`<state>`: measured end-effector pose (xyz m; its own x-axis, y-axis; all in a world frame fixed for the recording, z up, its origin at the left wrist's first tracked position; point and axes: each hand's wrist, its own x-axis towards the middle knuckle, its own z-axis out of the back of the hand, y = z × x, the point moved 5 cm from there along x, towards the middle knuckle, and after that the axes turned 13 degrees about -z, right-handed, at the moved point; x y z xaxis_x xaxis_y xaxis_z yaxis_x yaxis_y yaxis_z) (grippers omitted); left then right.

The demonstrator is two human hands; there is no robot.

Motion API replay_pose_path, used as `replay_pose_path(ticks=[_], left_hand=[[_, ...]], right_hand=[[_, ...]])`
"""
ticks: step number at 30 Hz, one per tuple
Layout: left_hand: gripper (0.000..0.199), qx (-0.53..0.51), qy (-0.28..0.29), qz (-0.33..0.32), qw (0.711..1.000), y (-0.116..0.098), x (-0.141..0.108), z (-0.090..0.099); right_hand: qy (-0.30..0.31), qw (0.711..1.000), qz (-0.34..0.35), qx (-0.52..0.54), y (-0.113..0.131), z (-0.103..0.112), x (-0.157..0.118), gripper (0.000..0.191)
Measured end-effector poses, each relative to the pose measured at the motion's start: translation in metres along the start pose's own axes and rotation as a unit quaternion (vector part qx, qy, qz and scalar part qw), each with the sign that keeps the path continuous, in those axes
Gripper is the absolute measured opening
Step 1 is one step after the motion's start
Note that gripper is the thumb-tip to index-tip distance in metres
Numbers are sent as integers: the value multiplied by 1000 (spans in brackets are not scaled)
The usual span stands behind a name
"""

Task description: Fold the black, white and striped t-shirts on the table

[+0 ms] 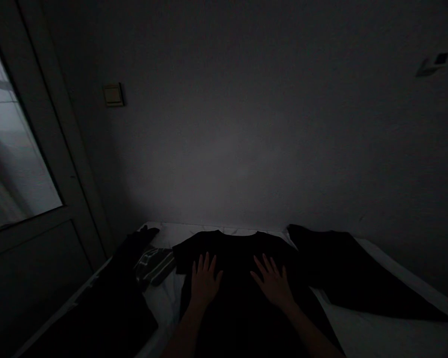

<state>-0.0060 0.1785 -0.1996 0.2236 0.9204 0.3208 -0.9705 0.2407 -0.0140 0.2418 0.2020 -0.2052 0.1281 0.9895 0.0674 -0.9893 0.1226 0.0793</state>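
Observation:
A black short-sleeved T-shirt [239, 308] lies spread out in front of me, its neckline towards the wall. On its left chest area my left hand [204, 279] rests flat, fingers spread. My right hand [274, 284] lies the same way on the right side of the shirt, fingers apart. Neither hand grips any cloth. The shirt's lower part runs out of the frame at the bottom. Dim light hides the fabric's details.
A white marbled surface [362, 333] carries the clothes. To the right lies another dark garment [351, 268]; to the left are a dark heap of cloth [112, 298] and a striped cloth [155, 266]. Behind stands a wall with a switch [113, 94]. A glazed door [41, 219] is at left.

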Motion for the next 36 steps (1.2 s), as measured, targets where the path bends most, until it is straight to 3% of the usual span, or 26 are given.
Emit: replay_pose_path(ticks=[3,5,7,10,13,19,23,25,27,30,33,36], left_hand=[[54,2,-10,2,1000,0,1,-3],[53,-1,-20,5,1000,1,1,-4],[54,-4,-29,11,1000,2,2,-6],[54,4,-40,27,999,4,2,-10],[53,15,-53,45,997,4,2,-13],[53,4,-85,76,994,5,1,-15],[52,10,-68,63,996,5,1,-9],[52,23,-55,58,997,4,1,-3],[50,43,-47,48,997,2,2,3],[50,67,-36,36,996,-2,4,9],[49,90,-22,37,995,-4,4,13],[49,115,-7,36,993,-5,5,17]], right_hand=[[19,1000,-13,6,4,0,6,68],[37,999,2,25,21,3,10,69],[51,992,91,76,55,10,11,68],[101,942,272,169,123,16,13,65],[132,915,344,166,174,11,31,61],[74,963,253,48,211,6,96,56],[64,968,236,52,216,11,96,61],[45,968,237,66,205,14,86,64],[12,972,222,82,176,17,76,65],[-27,987,138,79,98,22,69,66],[1,997,31,65,11,27,73,63],[25,996,-18,83,-50,40,81,52]])
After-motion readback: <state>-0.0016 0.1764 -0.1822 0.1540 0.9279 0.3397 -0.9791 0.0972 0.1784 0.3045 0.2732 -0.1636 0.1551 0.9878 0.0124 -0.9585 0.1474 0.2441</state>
